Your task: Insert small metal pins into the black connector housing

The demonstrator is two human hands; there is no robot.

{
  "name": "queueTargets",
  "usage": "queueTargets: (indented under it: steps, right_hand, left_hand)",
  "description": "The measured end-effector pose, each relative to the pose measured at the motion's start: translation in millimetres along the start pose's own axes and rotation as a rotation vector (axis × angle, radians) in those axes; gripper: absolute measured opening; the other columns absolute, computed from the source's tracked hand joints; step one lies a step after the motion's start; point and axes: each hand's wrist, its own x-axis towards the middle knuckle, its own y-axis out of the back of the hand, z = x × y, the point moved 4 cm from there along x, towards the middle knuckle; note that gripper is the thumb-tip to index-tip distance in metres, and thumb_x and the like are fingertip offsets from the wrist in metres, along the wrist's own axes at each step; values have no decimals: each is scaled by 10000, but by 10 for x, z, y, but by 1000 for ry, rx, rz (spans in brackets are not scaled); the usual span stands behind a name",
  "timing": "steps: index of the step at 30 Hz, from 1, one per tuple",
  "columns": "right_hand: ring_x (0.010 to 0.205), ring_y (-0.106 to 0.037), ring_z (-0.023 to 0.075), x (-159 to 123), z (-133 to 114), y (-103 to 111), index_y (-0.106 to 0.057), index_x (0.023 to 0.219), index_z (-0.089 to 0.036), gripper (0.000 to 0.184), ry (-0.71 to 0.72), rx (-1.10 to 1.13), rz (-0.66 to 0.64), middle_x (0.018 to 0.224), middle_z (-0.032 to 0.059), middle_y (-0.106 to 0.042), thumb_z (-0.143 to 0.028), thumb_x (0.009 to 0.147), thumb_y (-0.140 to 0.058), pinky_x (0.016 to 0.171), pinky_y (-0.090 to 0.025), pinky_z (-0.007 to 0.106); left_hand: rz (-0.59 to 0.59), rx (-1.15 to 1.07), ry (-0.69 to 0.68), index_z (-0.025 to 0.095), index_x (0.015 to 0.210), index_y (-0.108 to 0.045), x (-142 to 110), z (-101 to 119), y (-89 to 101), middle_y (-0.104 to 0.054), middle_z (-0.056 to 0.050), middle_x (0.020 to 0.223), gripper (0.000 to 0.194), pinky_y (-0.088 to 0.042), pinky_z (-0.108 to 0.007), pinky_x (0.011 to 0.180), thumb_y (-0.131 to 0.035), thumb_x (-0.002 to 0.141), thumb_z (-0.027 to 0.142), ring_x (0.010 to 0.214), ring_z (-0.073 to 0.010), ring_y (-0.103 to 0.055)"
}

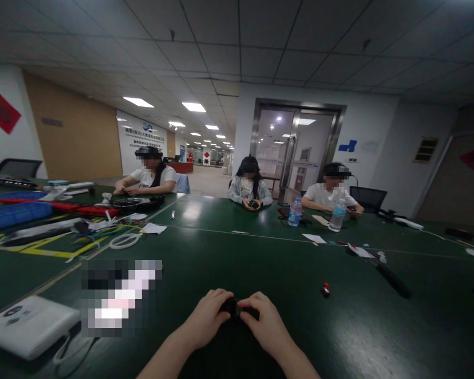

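Low in the middle of the view, both my hands meet around a small black object [233, 307] just over the green table. My left hand [210, 315] grips its left side between thumb and fingers. From the other side, my right hand [264, 317] pinches it with thumb and forefinger. Fingers cover much of the object, and its dark colour hides its details, so its kind cannot be made out. A small red and black item [326, 289] lies on the table, right of my right hand.
A white box-shaped device [30, 326] with a cable lies at left, beside a blurred-out patch. Blue trays [18, 215], cables and tools crowd the far left. Two water bottles [295, 212] and a black-handled tool [393, 279] are at right. Three people sit across the green table [205, 258].
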Motion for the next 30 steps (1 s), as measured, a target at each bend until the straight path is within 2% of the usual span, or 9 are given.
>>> queueTargets:
  steps: [9, 17, 23, 30]
  right_hand:
    - [1044, -482, 183, 16, 73, -18, -652, 892, -273, 240, 19, 22, -32, 1083, 5, -508, -197, 672, -595, 903, -356, 338]
    - [1008, -516, 182, 39, 102, -45, -655, 864, -236, 239, 41, 30, -39, 1042, 17, -552, -164, 645, -592, 906, -358, 314]
    - [1005, -530, 173, 35, 119, -37, -597, 1014, -249, 413, 79, 83, -20, 1045, 8, -584, -124, 620, -586, 911, -373, 296]
    - [1062, -507, 177, 43, 212, -22, -539, 1108, -262, 494, 9, 112, -35, 1117, -3, -570, -153, 630, -598, 932, -366, 313]
  left_hand:
    - [-13, 40, -42, 308, 1199, -484, 27, -55, -65, -523, -31, 1201, 462, -302, -381, 918, -483, 755, 180, 1106, -244, -424]
    - [-55, 180, -5, 288, 1231, -434, 25, -66, -91, -468, -10, 1268, 485, -286, -340, 966, -475, 757, 196, 1158, -195, -388]
    - [-61, 213, 32, 275, 1229, -439, 30, -25, -65, -459, -7, 1274, 475, -295, -318, 969, -463, 760, 207, 1160, -183, -390]
    - [-81, 177, 49, 252, 1242, -430, 20, -22, -56, -483, -20, 1247, 487, -292, -330, 975, -476, 757, 231, 1150, -202, -399]
